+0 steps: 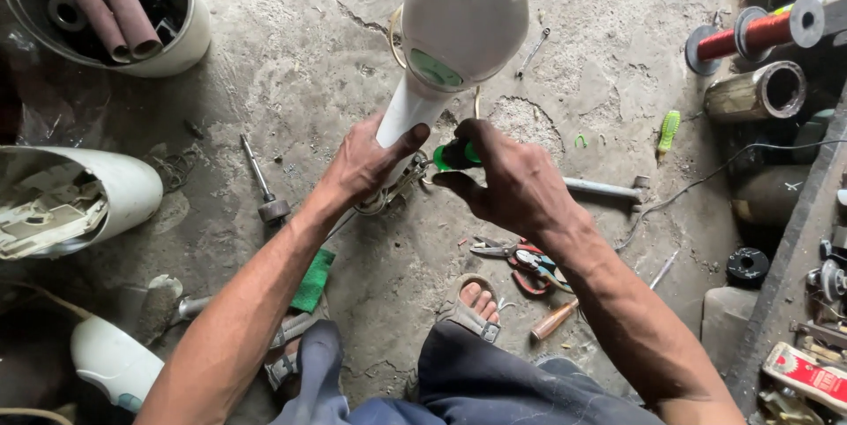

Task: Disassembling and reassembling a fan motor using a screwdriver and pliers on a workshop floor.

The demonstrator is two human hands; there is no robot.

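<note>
A white fan body (459, 19) with a green control patch stands upright on the concrete floor in the middle. My left hand (366, 160) grips its white neck just below the head. My right hand (507, 182) is closed around the green handle of a screwdriver (454, 156), held against the neck close to the left thumb. The screwdriver's shaft and tip are hidden behind my hands. My sandalled foot (476, 301) rests on the floor below the hands.
Red-handled pliers (525, 262) lie by my right wrist. A bucket of parts (115, 1) sits top left, white fan housings (71, 200) at left. A rotor shaft (263, 182), a wrench (533, 52), a green brush (669, 131) and copper wire spools (759, 32) lie around.
</note>
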